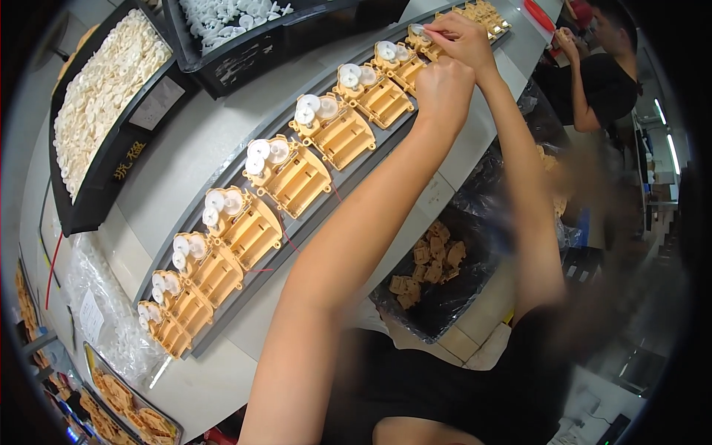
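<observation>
A slanting row of yellow-orange plastic housings (297,182) lies on a long grey tray (222,315), most carrying white and translucent gears (258,152) at their upper left. Toward the far end of the row, my right hand (466,43) is closed in a pinch, its fingertips at a translucent gear (417,30) on one housing. My left hand (445,90) is curled into a fist just nearer, over the edge of a neighbouring housing (406,73). Its fingertips are hidden behind the knuckles, so what they hold does not show.
A black bin (141,122) of cream parts stands at left, beside another black bin (285,33) of white parts. Below the table, a plastic-lined crate (445,315) holds more housings. A clear bag (111,311) lies at left. Another person (604,67) sits at far right.
</observation>
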Available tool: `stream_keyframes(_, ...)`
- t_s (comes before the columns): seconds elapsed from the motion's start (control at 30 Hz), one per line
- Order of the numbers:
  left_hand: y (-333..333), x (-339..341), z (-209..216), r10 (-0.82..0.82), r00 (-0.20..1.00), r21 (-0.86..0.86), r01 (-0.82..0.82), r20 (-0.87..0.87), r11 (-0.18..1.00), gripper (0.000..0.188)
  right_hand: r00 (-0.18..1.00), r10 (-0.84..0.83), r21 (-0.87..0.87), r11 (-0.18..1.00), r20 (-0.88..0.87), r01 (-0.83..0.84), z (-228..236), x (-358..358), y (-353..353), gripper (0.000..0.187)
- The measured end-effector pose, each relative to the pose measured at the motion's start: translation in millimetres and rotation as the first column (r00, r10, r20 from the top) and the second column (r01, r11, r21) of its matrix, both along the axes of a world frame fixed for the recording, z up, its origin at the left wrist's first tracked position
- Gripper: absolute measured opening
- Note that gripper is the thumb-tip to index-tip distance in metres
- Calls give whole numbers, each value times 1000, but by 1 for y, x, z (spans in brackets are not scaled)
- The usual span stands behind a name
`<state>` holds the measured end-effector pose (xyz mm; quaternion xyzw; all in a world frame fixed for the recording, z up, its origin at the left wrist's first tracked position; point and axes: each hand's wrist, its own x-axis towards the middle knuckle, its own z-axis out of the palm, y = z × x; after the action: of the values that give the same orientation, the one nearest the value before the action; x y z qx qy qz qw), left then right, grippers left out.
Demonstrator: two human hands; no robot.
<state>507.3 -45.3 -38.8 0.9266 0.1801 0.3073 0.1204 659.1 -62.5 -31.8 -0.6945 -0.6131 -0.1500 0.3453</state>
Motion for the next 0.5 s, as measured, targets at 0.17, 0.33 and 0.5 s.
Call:
stream_keyframes(0.17,5,7,-3,68,997,35,-70,37,997,6,999,40,-52,998,-11,-41,4,0,-2,13)
stream_keyframes(0.33,5,13,-4,67,998,22,-67,12,998,6,999,21,-70,997,25,-19,6,0,-3,12)
stream_keyframes(0.5,7,15,-5,65,998,31,-64,-14,997,6,998,36,-155,988,53,-28,15,-4,-5,12)
